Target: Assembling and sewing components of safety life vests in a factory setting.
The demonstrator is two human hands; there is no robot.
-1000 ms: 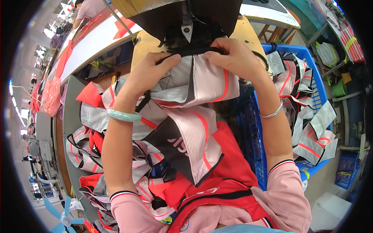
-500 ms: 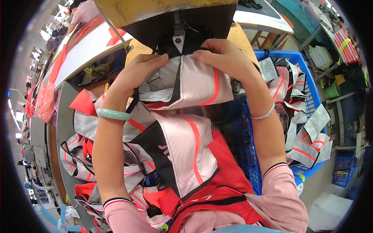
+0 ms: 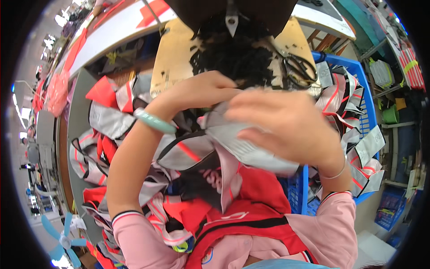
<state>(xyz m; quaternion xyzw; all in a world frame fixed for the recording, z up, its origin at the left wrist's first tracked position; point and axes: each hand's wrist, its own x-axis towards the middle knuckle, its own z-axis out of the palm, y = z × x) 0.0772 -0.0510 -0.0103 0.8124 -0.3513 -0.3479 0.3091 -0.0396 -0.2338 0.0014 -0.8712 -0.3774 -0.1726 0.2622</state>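
Handling grey-and-pink fabric (image 3: 257, 150) on the near side of the dark machine (image 3: 192, 13), stretching the blurred right hand (image 3: 286, 123) over that fabric, curling the left hand (image 3: 204, 89) nearer the machine; not being able to tell either hand's grip. Having scissors (image 3: 291, 60) lying just right of the machine, a blue basket (image 3: 367, 96) farther right.

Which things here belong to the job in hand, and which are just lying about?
Part of the work, seemingly:
grey fabric piece, by the left hand and blurred right hand
pointed metal part above the yellowish board

Lying about, likely:
black-handled scissors
light-blue fan
pink plastic bag
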